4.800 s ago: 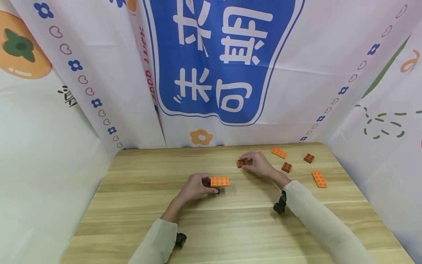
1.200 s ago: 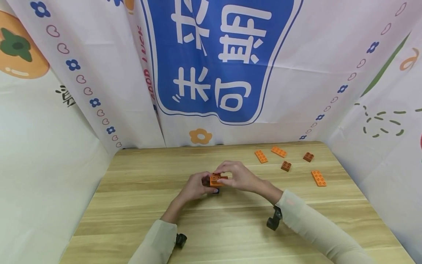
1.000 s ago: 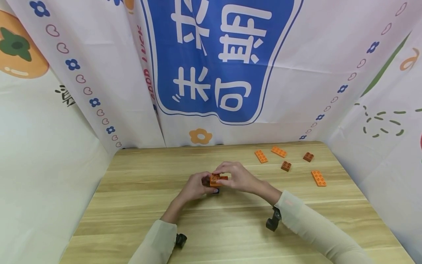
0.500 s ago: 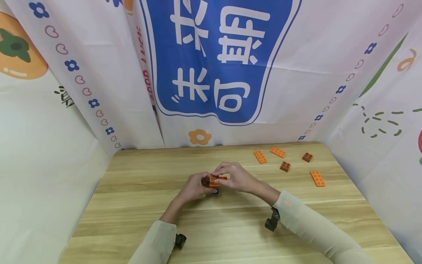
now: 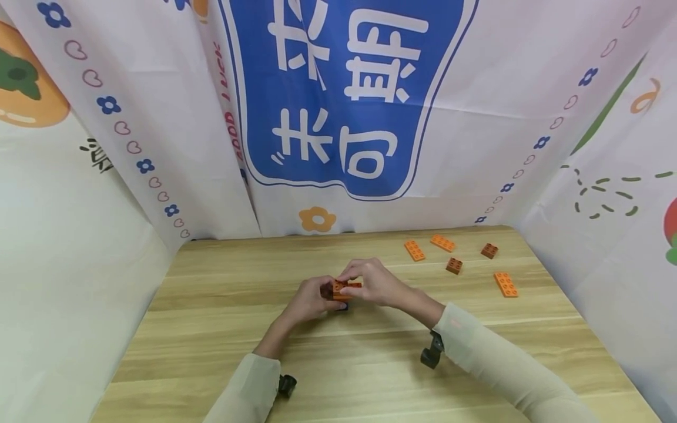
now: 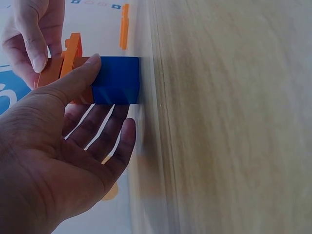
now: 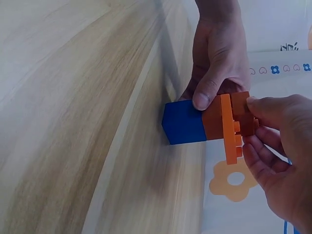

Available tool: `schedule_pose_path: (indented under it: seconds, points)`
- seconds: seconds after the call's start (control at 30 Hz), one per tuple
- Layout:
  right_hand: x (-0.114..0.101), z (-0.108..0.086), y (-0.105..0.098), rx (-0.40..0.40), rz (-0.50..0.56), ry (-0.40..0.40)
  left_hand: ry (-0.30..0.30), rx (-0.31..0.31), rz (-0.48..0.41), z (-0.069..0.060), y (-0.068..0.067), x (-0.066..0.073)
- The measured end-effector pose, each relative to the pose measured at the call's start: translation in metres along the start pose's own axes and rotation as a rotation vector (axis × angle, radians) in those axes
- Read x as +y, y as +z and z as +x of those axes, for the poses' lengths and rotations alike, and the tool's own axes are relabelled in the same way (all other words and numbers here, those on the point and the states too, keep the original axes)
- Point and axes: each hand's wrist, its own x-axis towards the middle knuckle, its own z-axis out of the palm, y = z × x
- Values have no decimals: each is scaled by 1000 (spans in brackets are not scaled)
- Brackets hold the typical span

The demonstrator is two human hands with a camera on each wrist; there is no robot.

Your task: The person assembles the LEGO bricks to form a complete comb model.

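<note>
A stack of toy building bricks stands on the table between the hands. Its blue block is lowest, followed by a brown brick, an overhanging orange plate brick and a second brown brick on top. The left hand grips the stack low down, its thumb lying across the lower brown brick and the edge of the blue block. From the other side the right hand pinches the top brown brick between thumb and fingers. In the head view the hands hide much of the stack.
Loose on the wooden table, toward the back right, lie orange plate bricks and brown bricks. A printed cloth hangs behind and at both sides.
Since the earliest frame, the right hand has brought a brown brick from the back of the table onto the orange plate brick. Over the last second both hands have stayed at the stack.
</note>
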Motion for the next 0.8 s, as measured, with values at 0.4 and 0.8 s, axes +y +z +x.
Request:
schedule_pose_path:
  seconds: [0.4,0.8]
  points:
    - [-6,3,-2,-11,-4,38,10,-8,8,0,-1,-2]
    - [-2,0,1,12,-1,29,37,-45,-20,1,-5,-2]
